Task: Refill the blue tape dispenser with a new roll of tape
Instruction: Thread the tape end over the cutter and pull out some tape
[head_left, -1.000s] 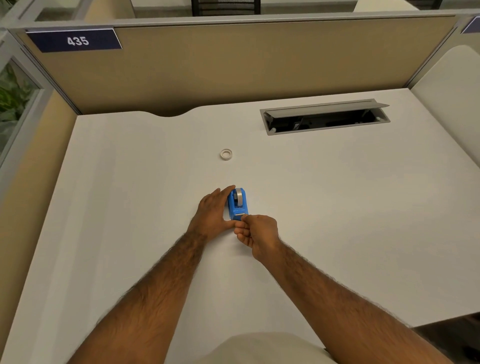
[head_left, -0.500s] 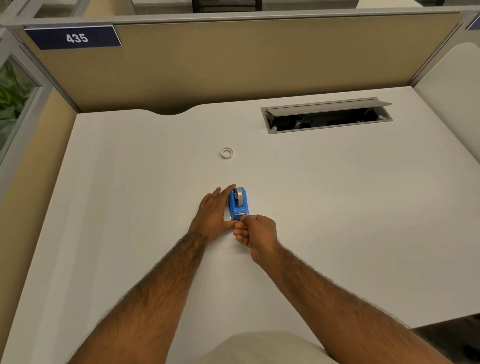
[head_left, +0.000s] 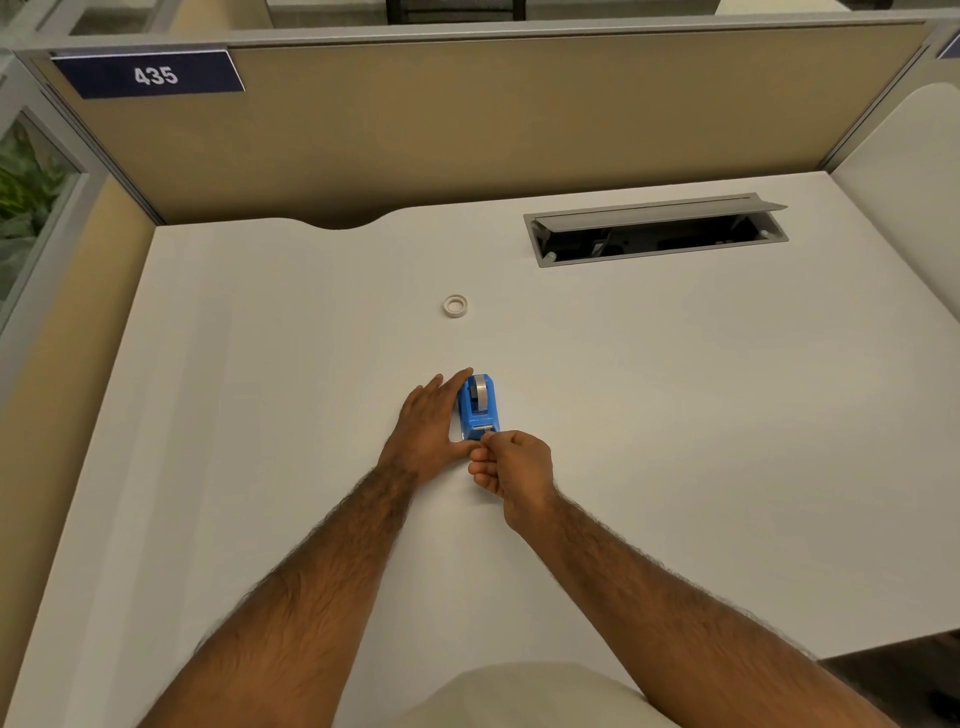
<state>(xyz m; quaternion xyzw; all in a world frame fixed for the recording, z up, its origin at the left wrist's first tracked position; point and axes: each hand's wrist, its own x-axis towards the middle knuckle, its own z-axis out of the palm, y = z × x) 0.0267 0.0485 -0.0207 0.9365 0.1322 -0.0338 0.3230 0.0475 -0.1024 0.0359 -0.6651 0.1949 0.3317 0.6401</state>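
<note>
The blue tape dispenser (head_left: 478, 410) stands on the white desk (head_left: 675, 415) with a roll of tape (head_left: 480, 387) seated in its cradle. My left hand (head_left: 428, 423) lies flat against the dispenser's left side, fingers stretched along it, holding it steady. My right hand (head_left: 511, 465) is just in front of the dispenser's cutter end, thumb and forefinger pinched at the tape end there. A small white ring, an empty tape core (head_left: 455, 305), lies flat on the desk farther back.
An open cable tray (head_left: 654, 231) is cut into the desk at the back right. Tan cubicle partitions (head_left: 467, 119) close the back and left sides. A second desk surface (head_left: 904, 171) adjoins on the right.
Both hands and the dispenser hold nearly the same pose; only the view shifts slightly. My right fingers stay pinched at the cutter end.
</note>
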